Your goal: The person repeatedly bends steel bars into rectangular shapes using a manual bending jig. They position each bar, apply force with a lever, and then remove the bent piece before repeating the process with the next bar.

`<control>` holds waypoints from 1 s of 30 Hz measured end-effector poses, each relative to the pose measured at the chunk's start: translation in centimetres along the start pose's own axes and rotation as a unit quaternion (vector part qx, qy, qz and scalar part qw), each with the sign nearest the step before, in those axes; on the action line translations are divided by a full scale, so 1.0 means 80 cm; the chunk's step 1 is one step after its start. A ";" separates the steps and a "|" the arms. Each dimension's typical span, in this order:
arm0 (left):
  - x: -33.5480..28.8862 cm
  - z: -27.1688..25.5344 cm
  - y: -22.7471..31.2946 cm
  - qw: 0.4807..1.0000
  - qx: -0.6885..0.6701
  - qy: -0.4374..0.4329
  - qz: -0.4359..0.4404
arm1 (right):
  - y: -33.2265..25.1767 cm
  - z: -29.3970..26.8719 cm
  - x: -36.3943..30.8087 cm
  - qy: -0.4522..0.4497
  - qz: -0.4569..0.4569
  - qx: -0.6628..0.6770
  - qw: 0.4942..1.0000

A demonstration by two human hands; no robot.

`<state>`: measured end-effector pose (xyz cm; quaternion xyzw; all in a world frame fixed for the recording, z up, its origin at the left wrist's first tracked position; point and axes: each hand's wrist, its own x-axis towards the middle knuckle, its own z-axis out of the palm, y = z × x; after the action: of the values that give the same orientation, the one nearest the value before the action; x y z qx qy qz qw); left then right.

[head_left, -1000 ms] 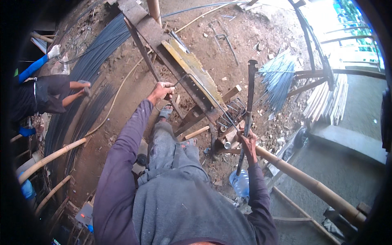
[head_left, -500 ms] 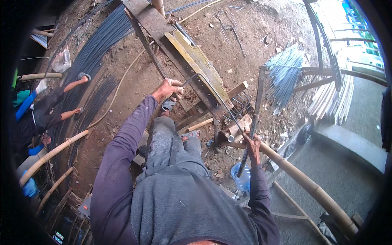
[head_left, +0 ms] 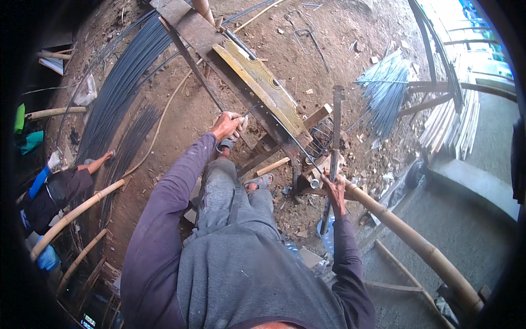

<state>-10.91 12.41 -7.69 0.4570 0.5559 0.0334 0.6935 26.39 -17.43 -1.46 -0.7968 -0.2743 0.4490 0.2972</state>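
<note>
My left hand (head_left: 229,126) is closed round the short bent end of a thin steel rod (head_left: 300,145). From there the rod turns at a corner and runs along the near edge of a brown metal beam (head_left: 241,78) toward my right hand (head_left: 335,191). That hand is wrapped round a long dark metal bar (head_left: 335,129), which stands roughly upright in view. The rod's other end meets the right-hand fingers; whether they also grip it is hidden. A yellow metal plate (head_left: 260,88) lies on the beam, beside the rod.
Bundles of dark steel rods (head_left: 123,71) lie at left, with a bamboo pole (head_left: 82,215) and another person (head_left: 57,189). Bent stirrups (head_left: 320,137) sit by the beam's near end. At right are cut rods (head_left: 386,93), a thick bamboo pole (head_left: 408,241) and wooden strips (head_left: 452,129).
The rod has come down against the beam's edge. The dark bar's upper end has swung left, so it stands more upright. The person at left has shifted.
</note>
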 end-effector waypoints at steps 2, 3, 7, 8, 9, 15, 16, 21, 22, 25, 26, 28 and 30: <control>0.010 0.012 0.006 0.999 0.028 0.030 0.005 | 0.009 0.001 0.006 -0.001 -0.024 -0.041 0.999; 0.015 0.018 0.008 0.999 0.018 0.045 0.009 | 0.015 0.001 0.008 0.001 -0.030 -0.065 0.997; 0.037 0.036 0.020 0.994 0.040 0.102 0.027 | 0.043 0.000 0.009 0.033 -0.145 -0.101 0.984; 0.040 0.039 0.023 0.994 0.032 0.104 0.022 | 0.049 -0.001 0.010 0.042 -0.154 -0.128 0.979; 0.042 0.041 0.025 0.994 0.024 0.107 0.018 | 0.054 -0.005 0.009 0.053 -0.140 -0.144 0.978; 0.050 0.052 0.036 0.989 0.033 0.143 -0.035 | 0.046 -0.051 -0.006 0.145 -0.307 -0.207 0.918; 0.050 0.053 0.033 0.988 0.023 0.148 -0.030 | 0.039 -0.067 -0.004 0.126 -0.319 -0.202 0.917; 0.066 0.062 0.013 0.982 0.058 0.182 -0.003 | 0.018 -0.123 0.031 0.042 -0.071 -0.285 0.955; 0.069 0.063 0.009 0.973 0.108 0.202 0.006 | 0.017 -0.127 0.043 0.067 -0.119 -0.393 0.909; 0.074 0.069 0.006 0.925 0.268 0.268 0.024 | 0.019 -0.145 0.080 0.122 -0.289 -0.442 0.841; 0.073 0.070 0.007 0.930 0.252 0.266 0.014 | 0.018 -0.155 0.096 0.116 -0.297 -0.452 0.833; 0.070 0.072 0.011 0.931 0.254 0.261 0.002 | 0.014 -0.179 0.124 0.094 -0.321 -0.466 0.819; 0.066 0.076 0.016 0.931 0.249 0.268 -0.007 | 0.010 -0.198 0.149 0.081 -0.378 -0.505 0.772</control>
<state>-3.44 12.49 -10.93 0.5852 0.7147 0.0101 0.3829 45.75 -13.13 -1.97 -0.6977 -0.7154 0.0310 0.0188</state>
